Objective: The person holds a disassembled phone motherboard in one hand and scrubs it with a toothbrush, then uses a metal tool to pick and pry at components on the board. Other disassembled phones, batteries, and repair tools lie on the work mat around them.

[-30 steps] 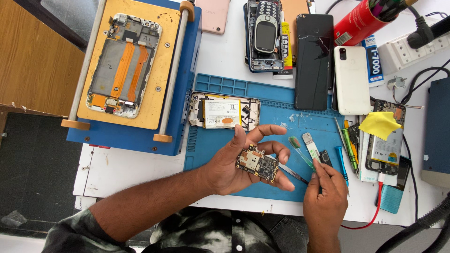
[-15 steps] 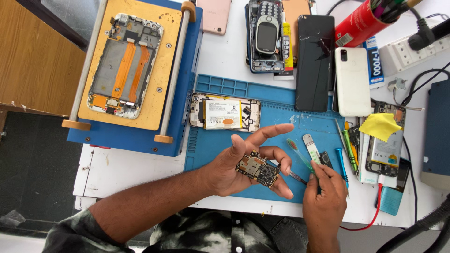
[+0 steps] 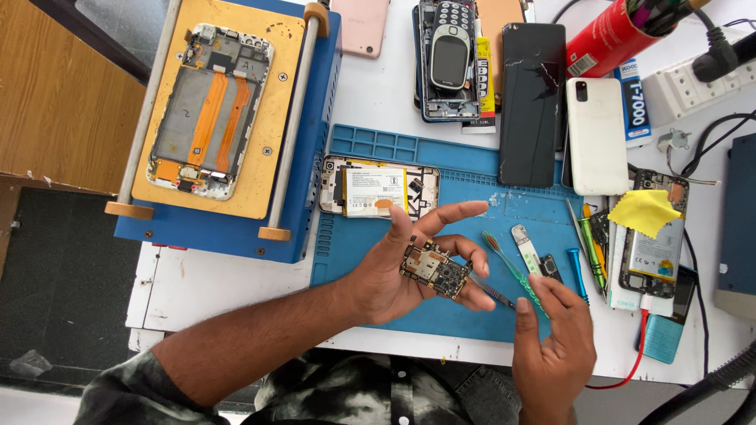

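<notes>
We hold a small phone circuit board [image 3: 434, 269] in our left hand [image 3: 409, 264], fingers curled under and around it and clamped on its edges, above the near half of the blue work mat [image 3: 472, 197]. Our right hand [image 3: 551, 338] hovers at the mat's near right corner, its fingers pinched on the handle of a green toothbrush [image 3: 510, 269] whose bristled head points toward the board. Just beyond the brush a metal pry tool [image 3: 526, 245] lies on the mat, and an opened phone chassis [image 3: 378, 187] with its battery showing rests at the mat's far left corner. On the blue separator machine [image 3: 315, 142] at the table's left edge, a stripped phone frame [image 3: 209, 110] with orange flex cables lies on the yellow plate. Along the table's far edge sit a keypad phone [image 3: 450, 47], a cracked black screen [image 3: 532, 102] and a white phone [image 3: 596, 134]. Screwdrivers [image 3: 587, 248] lie off the mat's right edge.
</notes>
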`<state>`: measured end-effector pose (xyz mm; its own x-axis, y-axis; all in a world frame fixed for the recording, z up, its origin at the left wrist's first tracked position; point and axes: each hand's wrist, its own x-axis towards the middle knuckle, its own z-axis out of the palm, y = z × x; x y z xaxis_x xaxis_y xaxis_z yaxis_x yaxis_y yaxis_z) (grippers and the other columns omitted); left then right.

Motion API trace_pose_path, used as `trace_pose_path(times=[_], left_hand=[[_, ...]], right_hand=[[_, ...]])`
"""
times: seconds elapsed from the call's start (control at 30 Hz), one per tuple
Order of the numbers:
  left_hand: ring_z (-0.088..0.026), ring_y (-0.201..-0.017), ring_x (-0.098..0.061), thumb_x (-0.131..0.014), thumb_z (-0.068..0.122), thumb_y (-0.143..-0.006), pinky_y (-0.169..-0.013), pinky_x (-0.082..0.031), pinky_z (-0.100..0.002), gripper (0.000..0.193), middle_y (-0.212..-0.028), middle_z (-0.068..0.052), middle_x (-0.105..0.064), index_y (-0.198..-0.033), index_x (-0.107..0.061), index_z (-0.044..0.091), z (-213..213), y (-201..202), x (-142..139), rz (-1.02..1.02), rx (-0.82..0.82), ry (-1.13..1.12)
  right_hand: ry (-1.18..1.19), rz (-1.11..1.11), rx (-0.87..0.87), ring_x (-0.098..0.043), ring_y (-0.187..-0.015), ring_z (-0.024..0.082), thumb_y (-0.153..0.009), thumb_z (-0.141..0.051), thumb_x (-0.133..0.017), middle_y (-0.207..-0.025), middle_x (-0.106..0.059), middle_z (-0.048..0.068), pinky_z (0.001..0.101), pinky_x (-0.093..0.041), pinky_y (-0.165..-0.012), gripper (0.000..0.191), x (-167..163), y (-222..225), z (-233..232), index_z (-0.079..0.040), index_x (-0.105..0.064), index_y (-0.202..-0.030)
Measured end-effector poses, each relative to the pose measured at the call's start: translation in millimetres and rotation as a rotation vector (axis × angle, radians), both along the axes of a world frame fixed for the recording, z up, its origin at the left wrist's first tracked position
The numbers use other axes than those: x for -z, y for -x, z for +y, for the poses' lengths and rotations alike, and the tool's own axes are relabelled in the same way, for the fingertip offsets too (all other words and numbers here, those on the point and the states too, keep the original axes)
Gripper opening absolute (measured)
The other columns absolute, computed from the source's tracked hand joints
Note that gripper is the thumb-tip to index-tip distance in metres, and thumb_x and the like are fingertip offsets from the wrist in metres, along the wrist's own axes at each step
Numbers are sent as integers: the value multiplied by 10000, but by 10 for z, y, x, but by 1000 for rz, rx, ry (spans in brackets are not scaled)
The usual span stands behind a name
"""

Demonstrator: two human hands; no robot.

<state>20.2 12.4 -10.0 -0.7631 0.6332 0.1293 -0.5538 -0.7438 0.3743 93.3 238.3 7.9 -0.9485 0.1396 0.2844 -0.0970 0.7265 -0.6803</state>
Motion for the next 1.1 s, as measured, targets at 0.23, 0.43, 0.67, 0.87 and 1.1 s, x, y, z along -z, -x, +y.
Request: trace_pose_path(times=[0.23, 0.43, 0.67, 0.87, 1.1], left_hand=[[-326, -1327, -604, -373, 698, -1034, -1136, -535, -503, 901, -1375, -187, -534, -1669, -254, 69, 49, 0, -47, 11, -5, 170], [-288, -1243, -632, -324, 673, -1067, -1086, -564, -471, 861, -1421, -187, -532, -1676, -260, 66, 60, -23, -66, -31, 55, 173], [-329, -1245, -640, -298, 725, -1047, -1028, -576, -463, 922, -1474, -197, -519, -1697, -222, 75, 16, -53, -115, -3, 108, 150], [-365, -1253, -640, -307, 741, -1039, -1053, -577, -488, 945, -1470, -198, -506, -1706, -207, 80, 16, -44, -104, -32, 116, 77], [-370, -1262, -637, -326, 761, -1037, -1081, -564, -516, 975, -1460, -191, -523, -1715, -216, 69, 21, -58, -44, -12, 149, 37]], right_hand=[[189, 153, -147, -536, -1263, 212, -963, -94, -770, -1488, -489, 144, 337, -484, -1104, 404, -198, -9, -226, -58, -667, -1352], [-164, 40, -341, -426, -1408, 364, -748, -205, -885, -1540, -421, 195, 458, -429, -1067, 698, -307, 200, -343, -88, -599, -1374], [-159, 18, -368, -410, -1427, 362, -686, -200, -913, -1525, -445, 148, 496, -400, -1111, 724, -314, 235, -328, -127, -605, -1337], [-125, 47, -337, -441, -1439, 339, -690, -217, -921, -1495, -473, 133, 494, -414, -1120, 652, -280, 204, -264, -128, -632, -1268], [-96, 122, -354, -478, -1420, 316, -693, -227, -914, -1470, -489, 140, 505, -447, -1182, 653, -323, 177, -248, -91, -653, -1275]])
